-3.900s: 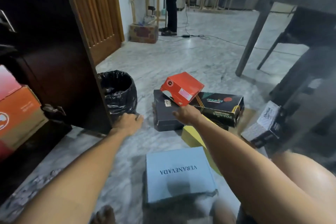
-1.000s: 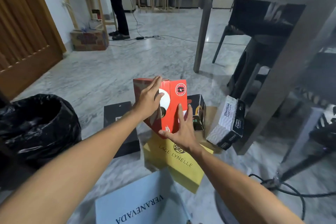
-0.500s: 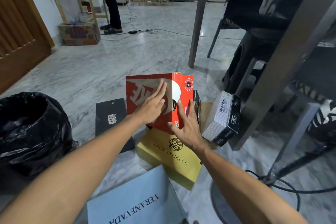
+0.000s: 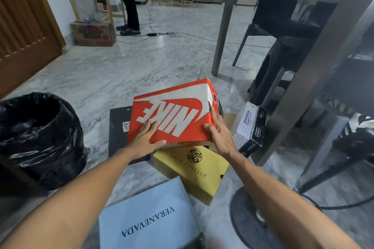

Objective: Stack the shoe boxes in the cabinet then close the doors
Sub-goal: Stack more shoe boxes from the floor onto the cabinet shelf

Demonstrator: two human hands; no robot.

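Both hands, left [image 4: 145,141] and right [image 4: 219,135], gripping red Nike box [image 4: 172,114].

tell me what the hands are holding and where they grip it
The red Nike shoe box, held between both hands: left hand at its near-left corner, right hand on its right end.

Seen from a head-worn camera looking down: two bare arms reach forward over a grey marble floor [image 4: 105,70]. Both hands hold a red shoe box [image 4: 172,113] with a large white logo on its lid. The left hand [image 4: 144,141] lies flat across the lid's near corner, thumb hooked under the edge. The right hand [image 4: 219,133] clasps the box's right end. Beneath it lie a black box [image 4: 118,125] and a yellow box [image 4: 194,170]. A pale blue box [image 4: 149,218] sits nearest the camera. A black-and-white box [image 4: 252,127] leans against a grey table leg [image 4: 299,95] on the right. A black bin bag [image 4: 38,137] stands on the left.
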